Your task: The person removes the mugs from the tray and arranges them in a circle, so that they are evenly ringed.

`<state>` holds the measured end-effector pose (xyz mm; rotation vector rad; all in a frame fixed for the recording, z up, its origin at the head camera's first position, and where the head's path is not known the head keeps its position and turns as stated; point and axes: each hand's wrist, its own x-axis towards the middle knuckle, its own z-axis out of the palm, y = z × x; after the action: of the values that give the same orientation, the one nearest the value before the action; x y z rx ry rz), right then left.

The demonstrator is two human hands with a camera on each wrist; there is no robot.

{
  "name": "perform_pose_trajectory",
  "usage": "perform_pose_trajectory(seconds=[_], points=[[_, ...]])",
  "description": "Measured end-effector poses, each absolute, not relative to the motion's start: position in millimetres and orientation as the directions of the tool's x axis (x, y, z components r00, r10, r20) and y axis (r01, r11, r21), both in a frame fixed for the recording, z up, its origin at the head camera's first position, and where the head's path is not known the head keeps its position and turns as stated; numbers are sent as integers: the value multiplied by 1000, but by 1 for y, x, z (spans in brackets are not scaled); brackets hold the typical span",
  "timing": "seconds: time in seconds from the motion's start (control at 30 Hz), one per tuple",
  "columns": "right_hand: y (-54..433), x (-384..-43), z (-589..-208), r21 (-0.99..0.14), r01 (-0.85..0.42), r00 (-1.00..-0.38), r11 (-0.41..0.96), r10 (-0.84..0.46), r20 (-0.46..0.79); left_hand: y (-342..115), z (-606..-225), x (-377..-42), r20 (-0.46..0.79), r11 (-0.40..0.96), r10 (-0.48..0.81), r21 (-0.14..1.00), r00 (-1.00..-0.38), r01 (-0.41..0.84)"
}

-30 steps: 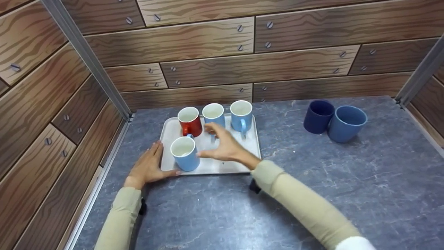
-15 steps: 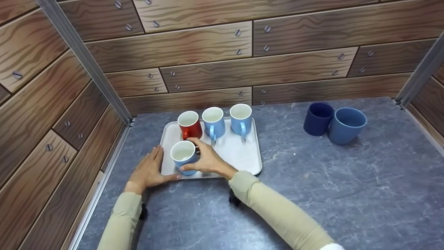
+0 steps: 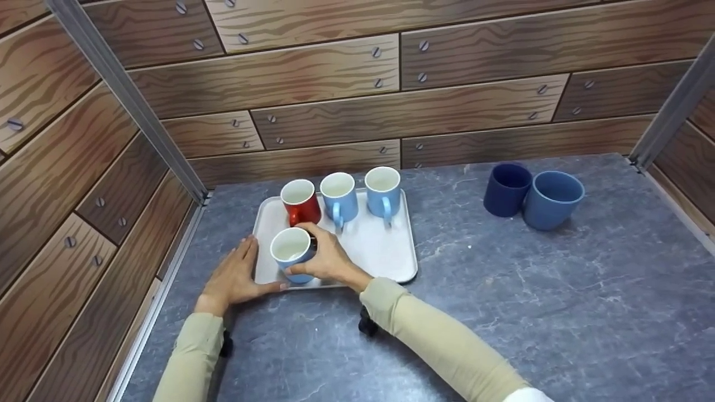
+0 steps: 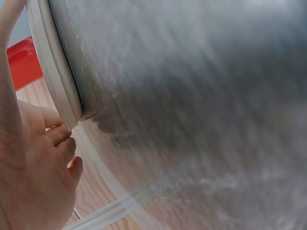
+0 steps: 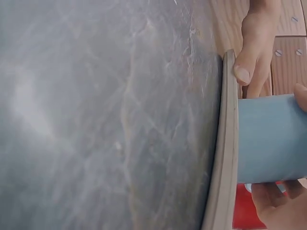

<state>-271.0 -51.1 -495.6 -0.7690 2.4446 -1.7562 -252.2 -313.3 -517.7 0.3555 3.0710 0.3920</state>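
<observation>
A light blue mug (image 3: pixel 292 254) with a white inside stands at the front left of a white tray (image 3: pixel 385 257). My right hand (image 3: pixel 329 259) grips this mug from its right side, thumb across the front and fingers behind. Its handle is hidden by the hand. My left hand (image 3: pixel 234 276) rests against the tray's front left corner, fingers along the left rim and thumb at the front edge. In the right wrist view, the left thumb (image 5: pixel 243 72) touches the tray rim. Behind the gripped mug, a red mug (image 3: pixel 304 209) stands on the tray.
A second light blue mug (image 3: pixel 342 198) and a third light blue mug (image 3: pixel 384 192) stand along the tray's back. On the grey marbled table (image 3: pixel 503 301), a dark blue cup (image 3: pixel 505 192) and a wider blue cup (image 3: pixel 550 204) stand side by side at the right. Wood-patterned walls enclose the table.
My right hand has moved left from the middle of the tray to the front blue mug and closed around it. The left hand keeps its place at the tray corner.
</observation>
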Motion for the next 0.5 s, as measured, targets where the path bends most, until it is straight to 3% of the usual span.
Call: perform_pose_trajectory(seconds=[0.5], points=[[-24,-253,-468,-901,-411,-844,137,-432,319,-312,-519,-249,7,943,220,254,-976,214]])
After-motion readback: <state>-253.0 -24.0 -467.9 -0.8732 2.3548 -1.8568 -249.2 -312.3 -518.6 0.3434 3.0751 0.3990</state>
